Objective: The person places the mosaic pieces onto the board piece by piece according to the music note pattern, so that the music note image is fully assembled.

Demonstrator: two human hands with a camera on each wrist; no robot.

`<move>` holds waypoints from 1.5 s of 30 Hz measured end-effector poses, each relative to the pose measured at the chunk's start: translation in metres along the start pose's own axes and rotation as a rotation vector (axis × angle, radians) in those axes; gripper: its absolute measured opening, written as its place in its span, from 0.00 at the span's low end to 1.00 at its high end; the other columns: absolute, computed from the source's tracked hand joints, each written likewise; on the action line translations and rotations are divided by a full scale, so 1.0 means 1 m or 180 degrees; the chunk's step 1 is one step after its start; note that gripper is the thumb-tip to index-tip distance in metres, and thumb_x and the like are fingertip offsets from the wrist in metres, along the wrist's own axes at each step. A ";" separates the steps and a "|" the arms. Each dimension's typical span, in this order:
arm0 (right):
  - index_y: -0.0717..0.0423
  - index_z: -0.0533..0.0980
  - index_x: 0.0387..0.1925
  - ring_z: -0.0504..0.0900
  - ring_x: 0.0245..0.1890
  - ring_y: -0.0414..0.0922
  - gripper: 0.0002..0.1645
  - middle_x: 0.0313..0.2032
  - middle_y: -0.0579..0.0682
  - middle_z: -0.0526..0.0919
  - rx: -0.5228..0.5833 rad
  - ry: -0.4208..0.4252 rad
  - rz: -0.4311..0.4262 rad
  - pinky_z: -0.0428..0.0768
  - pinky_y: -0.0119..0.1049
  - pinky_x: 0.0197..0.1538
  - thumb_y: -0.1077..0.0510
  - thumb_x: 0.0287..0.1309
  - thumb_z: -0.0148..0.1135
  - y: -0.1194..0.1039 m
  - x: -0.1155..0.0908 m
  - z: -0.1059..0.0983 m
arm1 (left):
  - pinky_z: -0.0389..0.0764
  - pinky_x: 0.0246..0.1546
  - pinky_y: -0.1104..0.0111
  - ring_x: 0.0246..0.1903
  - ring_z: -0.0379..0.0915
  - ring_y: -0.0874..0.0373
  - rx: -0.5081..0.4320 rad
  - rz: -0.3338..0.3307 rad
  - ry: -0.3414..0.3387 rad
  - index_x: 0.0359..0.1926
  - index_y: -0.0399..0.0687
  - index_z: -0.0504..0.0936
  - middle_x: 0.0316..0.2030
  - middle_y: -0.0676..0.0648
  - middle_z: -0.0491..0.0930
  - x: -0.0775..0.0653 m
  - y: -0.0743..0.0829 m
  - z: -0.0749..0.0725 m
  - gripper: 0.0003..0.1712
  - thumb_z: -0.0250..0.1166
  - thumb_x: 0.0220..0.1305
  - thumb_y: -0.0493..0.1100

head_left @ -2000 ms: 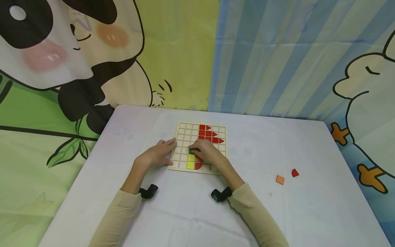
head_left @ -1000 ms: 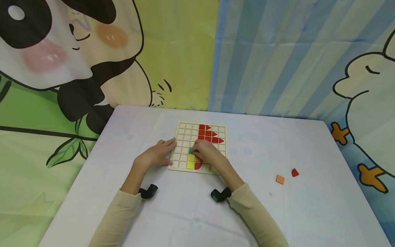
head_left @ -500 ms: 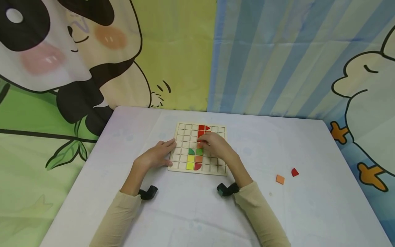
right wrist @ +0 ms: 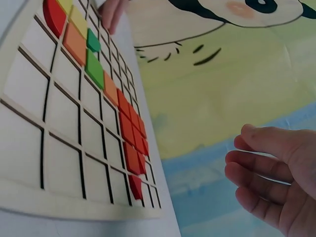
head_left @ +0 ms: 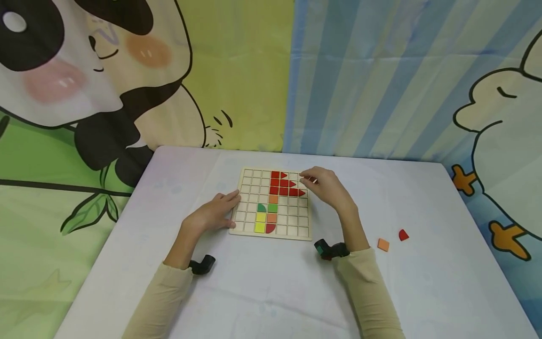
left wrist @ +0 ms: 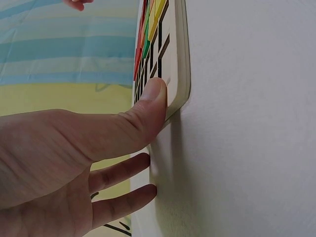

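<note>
A pale wooden grid board (head_left: 292, 230) lies on the table with flat coloured tiles in its cells. Red squares and points (head_left: 284, 191) fill its upper part. Below are orange squares (head_left: 271, 218), a green square (head_left: 273, 207), a green quarter-round (head_left: 261, 207), yellow squares (head_left: 260, 227) and a red quarter-round (head_left: 270, 229). My left hand (head_left: 209, 214) rests along the board's left side; in the left wrist view its thumb (left wrist: 154, 91) touches the rim near a corner, the fingers nearly straight. Above the upper right corner, my right hand (head_left: 330, 188) hovers, loosely curled around nothing.
To the right on the white table (head_left: 262, 287) lie a loose orange square (head_left: 383, 245) and a loose red quarter-round (head_left: 403, 235). A printed cloth backdrop (head_left: 241, 75) hangs behind the table's far edge.
My right hand has lifted from the green quarter-round and moved up and right, uncovering the tiles beneath. The left hand has stayed at the board's side.
</note>
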State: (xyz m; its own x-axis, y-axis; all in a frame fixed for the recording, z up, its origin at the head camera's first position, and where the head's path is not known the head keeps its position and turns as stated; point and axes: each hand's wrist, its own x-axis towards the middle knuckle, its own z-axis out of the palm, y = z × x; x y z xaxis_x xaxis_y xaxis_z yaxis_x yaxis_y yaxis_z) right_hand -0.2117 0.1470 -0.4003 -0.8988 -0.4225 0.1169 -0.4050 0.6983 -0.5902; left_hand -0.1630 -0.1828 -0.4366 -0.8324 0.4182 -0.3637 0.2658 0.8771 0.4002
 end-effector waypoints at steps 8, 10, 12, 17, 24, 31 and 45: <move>0.62 0.82 0.48 0.83 0.41 0.51 0.14 0.44 0.57 0.86 0.0006 0.0143 -0.0082 0.82 0.47 0.46 0.59 0.64 0.61 0.014 -0.006 -0.013 | 0.69 0.64 0.51 0.72 0.51 0.46 -0.0007 0.0000 0.0007 0.75 0.46 0.53 0.77 0.46 0.46 -0.001 0.000 0.000 0.49 0.68 0.59 0.47; 0.63 0.81 0.48 0.83 0.41 0.51 0.15 0.43 0.57 0.85 0.0031 0.0169 -0.0094 0.82 0.47 0.45 0.59 0.64 0.61 0.015 -0.007 -0.014 | 0.69 0.64 0.51 0.71 0.51 0.46 -0.0014 0.0001 0.0014 0.75 0.46 0.53 0.77 0.46 0.46 -0.002 0.000 -0.001 0.49 0.68 0.59 0.46; 0.62 0.81 0.49 0.83 0.41 0.51 0.15 0.44 0.57 0.85 0.0053 0.0196 -0.0086 0.82 0.47 0.46 0.58 0.65 0.60 0.015 -0.007 -0.016 | 0.69 0.64 0.51 0.71 0.51 0.46 -0.0006 0.0006 0.0019 0.75 0.45 0.53 0.77 0.46 0.46 -0.002 0.001 -0.001 0.49 0.69 0.59 0.46; 0.62 0.80 0.51 0.82 0.43 0.52 0.16 0.46 0.58 0.84 0.0076 0.0263 0.0001 0.82 0.48 0.47 0.59 0.65 0.60 0.018 -0.011 -0.020 | 0.69 0.63 0.51 0.71 0.51 0.46 0.0019 0.0018 0.0013 0.75 0.46 0.53 0.77 0.46 0.46 -0.002 0.002 -0.002 0.49 0.68 0.59 0.46; 0.63 0.80 0.51 0.82 0.43 0.52 0.16 0.46 0.59 0.84 0.0001 0.0300 -0.0024 0.82 0.48 0.47 0.58 0.65 0.59 0.023 -0.015 -0.025 | 0.69 0.64 0.51 0.72 0.51 0.46 -0.0029 0.0009 0.0005 0.75 0.46 0.53 0.77 0.46 0.46 -0.001 0.001 -0.001 0.48 0.68 0.59 0.46; 0.63 0.80 0.50 0.82 0.41 0.52 0.16 0.45 0.59 0.83 -0.0008 0.0389 -0.0092 0.82 0.49 0.46 0.59 0.65 0.59 0.022 -0.015 -0.030 | 0.70 0.63 0.51 0.72 0.50 0.46 -0.0054 -0.0015 0.0011 0.76 0.47 0.52 0.77 0.47 0.46 -0.001 0.001 0.000 0.49 0.68 0.59 0.47; 0.62 0.80 0.50 0.82 0.42 0.52 0.15 0.46 0.59 0.82 0.0072 0.0414 -0.0068 0.82 0.49 0.48 0.60 0.65 0.59 0.019 -0.018 -0.032 | 0.69 0.64 0.51 0.72 0.49 0.46 -0.0049 -0.0033 -0.0001 0.76 0.48 0.52 0.78 0.47 0.45 -0.001 -0.001 0.002 0.49 0.68 0.59 0.47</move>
State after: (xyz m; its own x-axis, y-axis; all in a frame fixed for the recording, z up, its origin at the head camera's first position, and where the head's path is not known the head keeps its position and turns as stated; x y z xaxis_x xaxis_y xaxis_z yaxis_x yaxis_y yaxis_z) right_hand -0.2084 0.1869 -0.3881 -0.9048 -0.3576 0.2314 -0.4217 0.6761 -0.6042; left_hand -0.1617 -0.1835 -0.4390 -0.8349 0.4090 -0.3682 0.2495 0.8777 0.4091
